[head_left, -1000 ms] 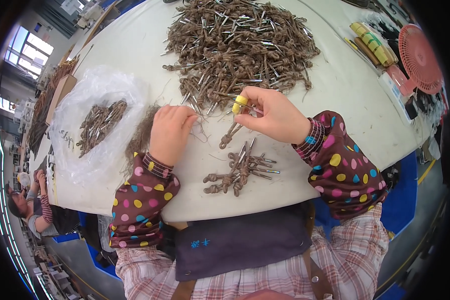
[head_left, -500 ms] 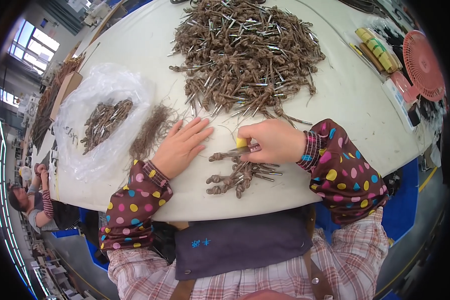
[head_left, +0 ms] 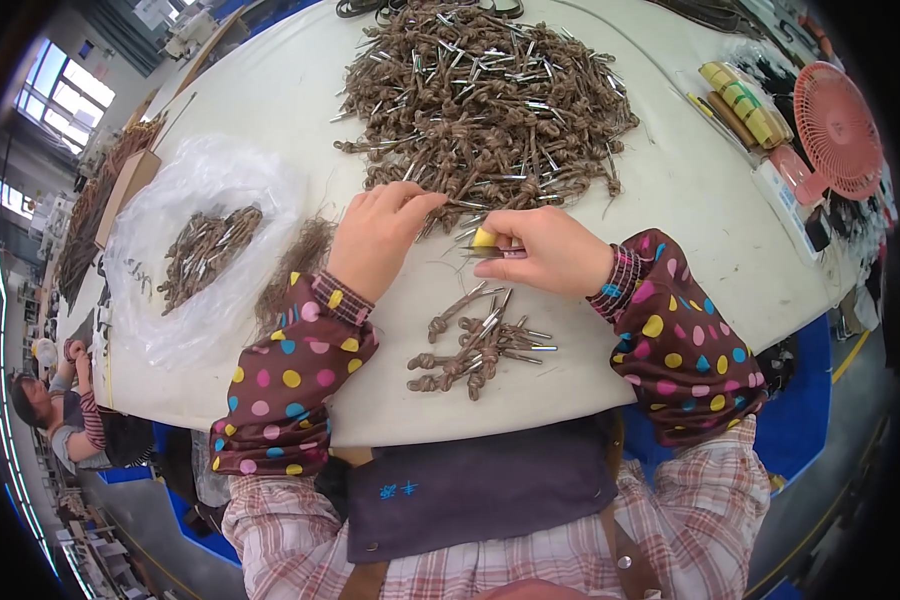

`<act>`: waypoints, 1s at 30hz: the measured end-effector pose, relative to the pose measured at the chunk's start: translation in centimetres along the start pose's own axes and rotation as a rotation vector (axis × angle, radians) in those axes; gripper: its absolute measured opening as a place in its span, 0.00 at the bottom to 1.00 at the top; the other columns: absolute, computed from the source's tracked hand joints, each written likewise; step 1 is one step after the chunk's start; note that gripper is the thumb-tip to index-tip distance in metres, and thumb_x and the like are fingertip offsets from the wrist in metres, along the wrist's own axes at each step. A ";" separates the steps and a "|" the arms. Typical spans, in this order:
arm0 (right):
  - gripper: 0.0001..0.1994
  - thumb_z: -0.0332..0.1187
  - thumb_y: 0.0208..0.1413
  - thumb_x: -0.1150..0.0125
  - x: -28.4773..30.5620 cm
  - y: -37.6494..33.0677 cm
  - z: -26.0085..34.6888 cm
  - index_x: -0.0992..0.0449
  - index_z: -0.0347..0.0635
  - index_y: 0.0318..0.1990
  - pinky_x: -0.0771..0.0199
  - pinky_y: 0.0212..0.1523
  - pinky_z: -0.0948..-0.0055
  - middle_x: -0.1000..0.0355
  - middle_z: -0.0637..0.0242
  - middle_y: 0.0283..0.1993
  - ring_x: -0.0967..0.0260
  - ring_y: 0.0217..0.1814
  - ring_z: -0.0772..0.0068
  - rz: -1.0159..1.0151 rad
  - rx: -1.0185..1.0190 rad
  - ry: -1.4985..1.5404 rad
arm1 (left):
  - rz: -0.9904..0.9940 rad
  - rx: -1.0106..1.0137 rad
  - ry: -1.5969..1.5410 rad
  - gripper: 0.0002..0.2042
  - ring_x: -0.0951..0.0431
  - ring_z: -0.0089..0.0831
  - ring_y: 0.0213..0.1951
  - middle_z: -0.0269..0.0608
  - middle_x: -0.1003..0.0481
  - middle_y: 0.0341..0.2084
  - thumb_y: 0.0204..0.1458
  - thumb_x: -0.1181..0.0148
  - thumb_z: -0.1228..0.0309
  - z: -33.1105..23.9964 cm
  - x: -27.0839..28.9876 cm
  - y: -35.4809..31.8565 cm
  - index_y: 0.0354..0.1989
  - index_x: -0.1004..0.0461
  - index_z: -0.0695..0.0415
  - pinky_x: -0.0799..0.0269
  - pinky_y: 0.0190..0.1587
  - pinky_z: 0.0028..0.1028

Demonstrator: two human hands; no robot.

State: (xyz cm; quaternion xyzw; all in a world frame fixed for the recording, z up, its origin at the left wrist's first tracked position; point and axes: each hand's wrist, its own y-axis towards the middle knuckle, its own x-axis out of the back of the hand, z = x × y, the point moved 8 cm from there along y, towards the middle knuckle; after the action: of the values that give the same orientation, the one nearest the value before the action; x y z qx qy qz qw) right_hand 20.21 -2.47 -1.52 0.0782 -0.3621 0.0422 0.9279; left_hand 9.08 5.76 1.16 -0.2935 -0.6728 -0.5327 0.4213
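My left hand (head_left: 378, 233) reaches into the near edge of a big heap of brown knotted cords with metal tips (head_left: 480, 100), its fingertips pinching one cord. My right hand (head_left: 540, 250) is closed on a small yellow-handled cutter (head_left: 490, 243), right beside the left fingertips. A small pile of the same knotted cords (head_left: 475, 345) lies on the white table (head_left: 660, 200) just in front of my hands. Loose brown fibre trimmings (head_left: 295, 265) lie left of my left wrist.
A clear plastic bag (head_left: 185, 260) holding more cords lies at the left. A pink fan (head_left: 842, 130), yellow-green rolls (head_left: 740, 100) and small items line the right edge. A cardboard box (head_left: 125, 190) sits far left. Another person (head_left: 55, 410) sits lower left, beyond the table.
Both hands moved up from the small near pile toward the big heap. My left hand went from lying flat and open to pinching a cord at the heap's edge.
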 end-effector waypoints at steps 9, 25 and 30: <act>0.14 0.33 0.48 0.35 3.5 -0.5 0.5 0.28 0.38 0.42 0.26 0.36 0.74 0.27 0.62 0.37 0.28 0.37 0.64 -0.447 -0.025 0.065 | 0.027 0.472 -0.750 0.09 0.25 0.25 0.33 0.35 0.24 0.30 0.51 0.40 0.74 3.5 -0.9 -2.7 0.41 0.26 0.60 0.31 0.39 0.21; 0.10 0.35 0.48 0.35 0.6 0.0 -0.5 0.22 0.39 0.35 0.32 0.29 0.76 0.27 0.63 0.26 0.33 0.23 0.72 -0.327 -0.171 0.230 | -0.219 0.233 -0.332 0.11 0.26 0.30 0.37 0.37 0.25 0.34 0.47 0.37 0.73 -1.1 4.3 -2.8 0.40 0.24 0.56 0.32 0.45 0.28; 0.09 0.34 0.49 0.36 0.1 0.1 -0.5 0.22 0.38 0.34 0.33 0.29 0.77 0.26 0.66 0.25 0.34 0.24 0.78 -0.324 -0.170 0.368 | -0.283 0.054 0.106 0.12 0.29 0.29 0.35 0.28 0.25 0.33 0.40 0.33 0.73 -3.2 4.8 -2.6 0.36 0.22 0.50 0.39 0.51 0.36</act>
State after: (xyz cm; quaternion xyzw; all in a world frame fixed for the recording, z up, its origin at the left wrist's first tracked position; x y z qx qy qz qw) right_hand 20.61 -2.31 -1.74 0.0480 -0.1722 -0.1240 0.9761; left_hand 5.45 1.73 4.42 -0.1560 -0.6982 -0.5833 0.3846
